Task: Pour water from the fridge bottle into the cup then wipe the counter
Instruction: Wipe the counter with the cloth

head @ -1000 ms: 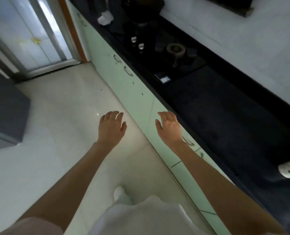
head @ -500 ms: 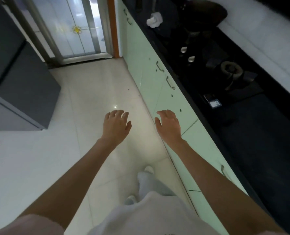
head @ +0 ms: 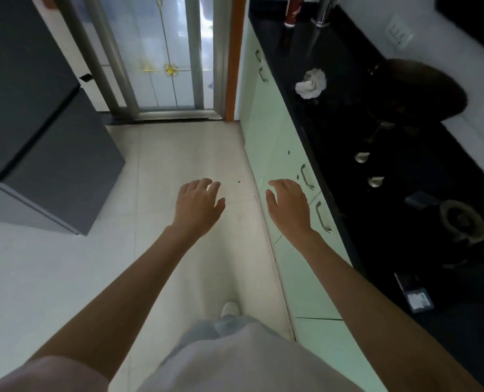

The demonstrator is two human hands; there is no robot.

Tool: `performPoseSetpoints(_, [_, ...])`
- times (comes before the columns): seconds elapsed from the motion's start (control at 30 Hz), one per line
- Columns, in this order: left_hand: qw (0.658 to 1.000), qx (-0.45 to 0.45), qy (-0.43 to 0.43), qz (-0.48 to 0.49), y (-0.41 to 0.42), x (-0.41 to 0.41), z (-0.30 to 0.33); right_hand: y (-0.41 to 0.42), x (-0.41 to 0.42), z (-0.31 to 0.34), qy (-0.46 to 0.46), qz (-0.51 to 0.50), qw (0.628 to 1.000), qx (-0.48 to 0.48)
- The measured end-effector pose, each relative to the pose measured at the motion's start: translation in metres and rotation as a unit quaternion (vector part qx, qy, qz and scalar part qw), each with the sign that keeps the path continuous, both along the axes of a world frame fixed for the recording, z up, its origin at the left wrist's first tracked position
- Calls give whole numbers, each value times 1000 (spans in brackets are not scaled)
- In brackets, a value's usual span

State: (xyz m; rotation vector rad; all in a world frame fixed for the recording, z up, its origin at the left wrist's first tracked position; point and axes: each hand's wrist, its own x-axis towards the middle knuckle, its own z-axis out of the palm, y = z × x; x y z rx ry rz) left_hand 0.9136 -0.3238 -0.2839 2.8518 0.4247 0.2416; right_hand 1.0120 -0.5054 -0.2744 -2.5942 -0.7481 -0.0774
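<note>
The fridge (head: 37, 131) has come nearer (both hands empty, held out).

Glossy black counter (head: 297, 80), crumpled white cloth (head: 311, 84), metal handles (head: 322, 213).

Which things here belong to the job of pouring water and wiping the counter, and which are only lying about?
For the job:
fridge, closed, at the left
counter
white rag, crumpled on the counter
left hand and right hand, both empty

Only lying about:
wok on the stove
stove knobs
red cup, at the far end
glass door
</note>
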Motion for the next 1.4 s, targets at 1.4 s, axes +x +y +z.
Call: performPoseSetpoints(1.4, [979,25,74,-187,282,586,-8,255,515,-29,49,-212,976,13])
